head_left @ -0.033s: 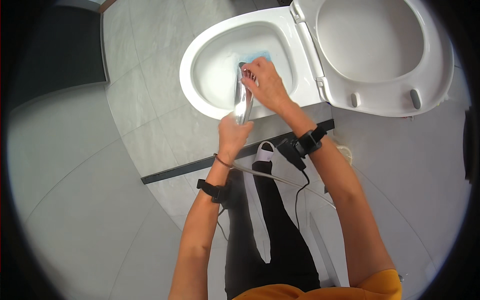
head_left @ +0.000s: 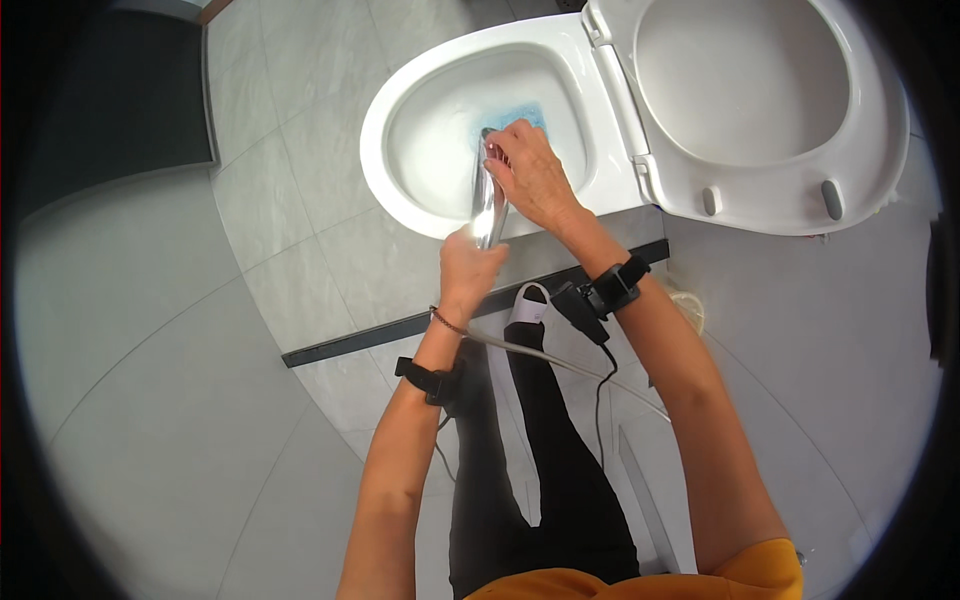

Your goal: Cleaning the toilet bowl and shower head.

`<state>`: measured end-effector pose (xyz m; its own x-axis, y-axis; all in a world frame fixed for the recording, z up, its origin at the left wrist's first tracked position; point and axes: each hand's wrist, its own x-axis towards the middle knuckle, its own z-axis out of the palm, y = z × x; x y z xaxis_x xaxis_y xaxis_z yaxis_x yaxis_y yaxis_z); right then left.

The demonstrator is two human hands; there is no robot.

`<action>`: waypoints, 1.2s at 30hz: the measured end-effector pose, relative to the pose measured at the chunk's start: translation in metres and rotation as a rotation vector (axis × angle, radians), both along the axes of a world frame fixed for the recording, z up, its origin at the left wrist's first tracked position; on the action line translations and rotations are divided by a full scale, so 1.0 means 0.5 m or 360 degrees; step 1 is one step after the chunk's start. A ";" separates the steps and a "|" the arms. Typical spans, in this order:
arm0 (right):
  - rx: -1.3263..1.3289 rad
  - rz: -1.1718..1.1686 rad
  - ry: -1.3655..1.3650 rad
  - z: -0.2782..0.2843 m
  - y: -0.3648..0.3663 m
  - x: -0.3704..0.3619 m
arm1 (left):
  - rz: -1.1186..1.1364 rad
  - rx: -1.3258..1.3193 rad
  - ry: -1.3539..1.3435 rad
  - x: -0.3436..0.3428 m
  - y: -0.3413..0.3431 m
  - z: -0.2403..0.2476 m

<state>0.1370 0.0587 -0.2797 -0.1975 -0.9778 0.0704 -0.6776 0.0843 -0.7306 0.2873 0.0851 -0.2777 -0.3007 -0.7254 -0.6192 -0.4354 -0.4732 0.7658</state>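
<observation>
A chrome handheld shower head (head_left: 488,195) is held over the white toilet bowl (head_left: 377,150), its dark-tipped end pointing away from me. My left hand (head_left: 468,268) is wrapped around its near end, the handle. A pale hose (head_left: 545,355) runs from near my left wrist off to the lower right. My right hand (head_left: 535,175) is at the far part of the shower head, with curled fingers against its side. Those fingers hide some of its surface. Blue-tinted water (head_left: 525,115) shows in the bowl just beyond my right hand.
The toilet's raised seat and lid (head_left: 880,130) lean back at the right. A dark strip (head_left: 370,345) crosses the tiled floor before the toilet. My slippered foot (head_left: 530,305) stands close to it. A dark mat-like panel (head_left: 110,100) is at the far left.
My right hand has shifted very slightly, its fingers more curled against the shower head. A little more of the blue water shows. My left hand has barely moved.
</observation>
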 end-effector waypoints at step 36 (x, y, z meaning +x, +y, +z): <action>-0.0027 -0.0168 -0.0206 -0.013 0.096 0.085 | -0.0162 -0.0351 0.0026 0.031 0.010 -0.101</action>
<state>0.1795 0.1065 -0.2860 -0.3073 -0.9501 0.0541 -0.5658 0.1367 -0.8131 0.3029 0.0903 -0.3281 -0.3877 -0.8079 -0.4438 -0.4591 -0.2482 0.8530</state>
